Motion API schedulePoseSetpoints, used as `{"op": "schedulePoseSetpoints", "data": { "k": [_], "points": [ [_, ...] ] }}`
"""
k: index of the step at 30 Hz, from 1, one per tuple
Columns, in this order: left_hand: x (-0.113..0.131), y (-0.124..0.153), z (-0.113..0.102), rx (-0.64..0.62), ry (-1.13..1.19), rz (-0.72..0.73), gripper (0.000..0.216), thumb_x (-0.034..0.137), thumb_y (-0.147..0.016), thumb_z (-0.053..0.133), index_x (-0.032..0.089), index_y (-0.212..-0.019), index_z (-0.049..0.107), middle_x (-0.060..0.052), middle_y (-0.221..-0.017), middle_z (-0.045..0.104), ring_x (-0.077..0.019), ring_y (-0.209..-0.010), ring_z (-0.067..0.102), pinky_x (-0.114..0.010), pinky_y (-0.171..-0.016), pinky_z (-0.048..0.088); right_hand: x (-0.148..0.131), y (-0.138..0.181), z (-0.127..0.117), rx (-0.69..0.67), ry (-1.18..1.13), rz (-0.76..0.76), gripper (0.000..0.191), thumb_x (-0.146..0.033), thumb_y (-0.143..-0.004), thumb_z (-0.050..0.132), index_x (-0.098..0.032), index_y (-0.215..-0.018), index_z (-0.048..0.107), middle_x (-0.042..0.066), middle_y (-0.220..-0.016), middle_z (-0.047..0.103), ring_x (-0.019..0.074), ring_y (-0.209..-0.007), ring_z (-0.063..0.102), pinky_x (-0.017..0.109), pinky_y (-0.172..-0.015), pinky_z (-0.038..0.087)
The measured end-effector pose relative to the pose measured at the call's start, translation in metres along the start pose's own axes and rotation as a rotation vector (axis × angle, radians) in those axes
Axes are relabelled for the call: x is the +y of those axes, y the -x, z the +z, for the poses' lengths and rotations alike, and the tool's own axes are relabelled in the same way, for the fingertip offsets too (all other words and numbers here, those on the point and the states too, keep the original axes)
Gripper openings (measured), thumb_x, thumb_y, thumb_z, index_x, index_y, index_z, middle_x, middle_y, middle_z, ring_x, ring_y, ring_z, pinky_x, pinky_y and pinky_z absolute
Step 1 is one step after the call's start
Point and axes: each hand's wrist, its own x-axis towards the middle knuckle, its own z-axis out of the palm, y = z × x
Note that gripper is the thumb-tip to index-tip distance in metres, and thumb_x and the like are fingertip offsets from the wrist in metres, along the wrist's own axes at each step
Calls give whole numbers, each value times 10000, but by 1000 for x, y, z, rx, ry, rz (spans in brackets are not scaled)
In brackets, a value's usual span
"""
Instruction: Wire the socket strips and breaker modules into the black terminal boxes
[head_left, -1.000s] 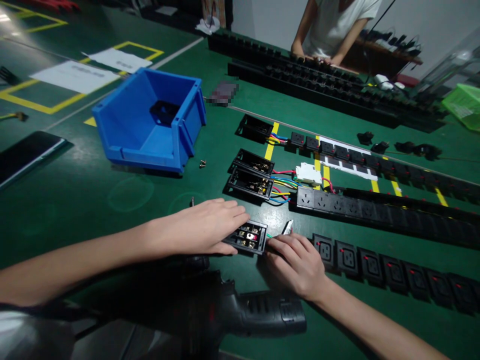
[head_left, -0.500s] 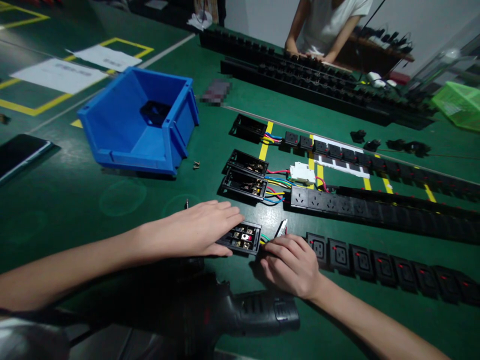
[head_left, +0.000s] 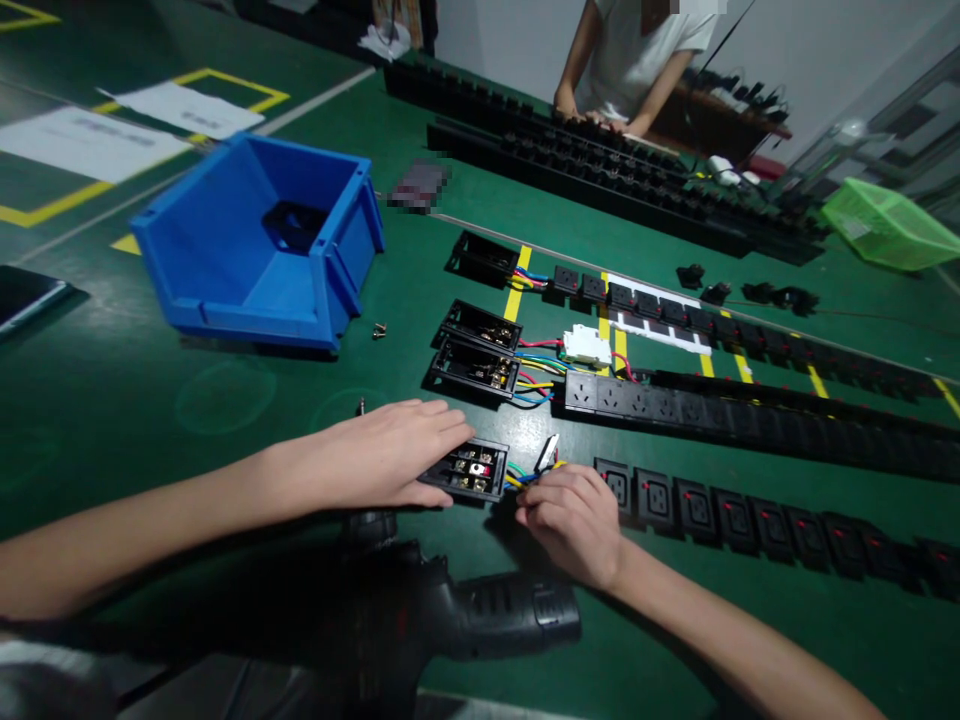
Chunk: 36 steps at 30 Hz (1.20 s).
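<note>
Left hand (head_left: 401,458) gripping the rectangular black plastic housing (head_left: 480,472) just below frame centre, thumb along lower long edge, fingers over upper; metallic, brass-coloured terminals visible in its open compartments. Right hand (head_left: 574,522), just right of it, has fingers curled closed on the thin coloured wires (head_left: 516,476) leaving the housing's right end, fingertip contact itself hidden. Angular blue plastic bin (head_left: 259,322) upper left, row of flat-faced black sockets (head_left: 694,510) lower right, dark tool (head_left: 517,613) with slotted, rounded handle bottom centre.
</note>
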Motion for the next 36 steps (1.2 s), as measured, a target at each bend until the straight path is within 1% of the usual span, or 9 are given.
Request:
{"op": "schedulePoseSetpoints", "data": {
  "k": [4, 6, 10, 14, 18, 22, 25, 30, 36],
  "points": [
    [1, 0, 0, 18, 9, 2, 508, 462, -843, 694, 147, -1222, 573, -130, -1196, 626, -288, -1103, 593, -374, -912, 469, -3, -4, -15, -13, -72, 61, 148, -75, -866, 631, -197, -883, 547, -5, -862, 705, 125, -831, 647, 312, -807, 493],
    [1, 0, -1, 21, 29, -1, 507, 452, -836, 704, 148, -1222, 577, -116, -1152, 637, -279, -1080, 598, -364, -905, 468, 2, -2, -29, -3, -76, 108, 203, -28, -829, 625, -185, -937, 554, 18, -864, 689, 134, -815, 639, 311, -768, 502],
    [1, -1, -2, 21, 47, -3, 513, 449, -834, 707, 151, -1231, 577, -97, -1107, 640, -266, -1047, 600, -349, -885, 471, 22, 10, -60, 96, 49, 171, 262, 1, -736, 665, -164, -899, 544, 39, -817, 640, 147, -764, 612, 295, -689, 497],
    [-1, 0, 2, 32, 33, -5, 519, 471, -847, 684, 157, -1244, 570, -111, -1159, 629, -265, -1065, 599, -350, -899, 469, 40, 27, -80, 161, 191, 334, 213, -46, -765, 648, -176, -856, 506, 32, -835, 628, 143, -753, 610, 289, -709, 478],
    [-3, 1, 6, 42, 25, -12, 537, 489, -847, 673, 164, -1261, 565, -122, -1204, 614, -272, -1088, 600, -356, -914, 469, 45, 36, -83, 150, 175, 509, 135, -116, -825, 611, -188, -869, 506, 26, -881, 631, 146, -793, 620, 285, -754, 473],
    [-3, 1, 5, 43, 48, -18, 544, 484, -850, 667, 168, -1279, 558, -118, -1187, 614, -271, -1074, 607, -357, -906, 477, 46, 36, -80, 41, 131, 577, 95, -150, -851, 594, -195, -877, 515, 18, -874, 621, 148, -805, 614, 273, -755, 468],
    [-2, 1, 5, 37, 55, -16, 538, 482, -857, 658, 169, -1282, 555, -122, -1193, 609, -274, -1081, 604, -364, -915, 477, 46, 36, -80, -32, 116, 579, 75, -163, -865, 584, -196, -884, 519, 18, -856, 613, 151, -791, 605, 275, -739, 468],
    [-2, 1, 4, 35, 60, -18, 527, 479, -862, 655, 167, -1276, 560, -125, -1197, 607, -273, -1081, 602, -363, -919, 475, 43, 37, -80, -143, 80, 523, 118, -188, -900, 587, -193, -1017, 569, 40, -940, 625, 164, -862, 604, 293, -781, 482],
    [0, 0, 2, 18, 72, -21, 520, 468, -855, 667, 167, -1267, 564, -104, -1143, 616, -259, -1045, 605, -342, -889, 474, 41, 34, -76, -249, 6, 568, 133, -252, -931, 600, -198, -1052, 589, 35, -977, 631, 157, -900, 599, 291, -803, 478]
  ]
}}
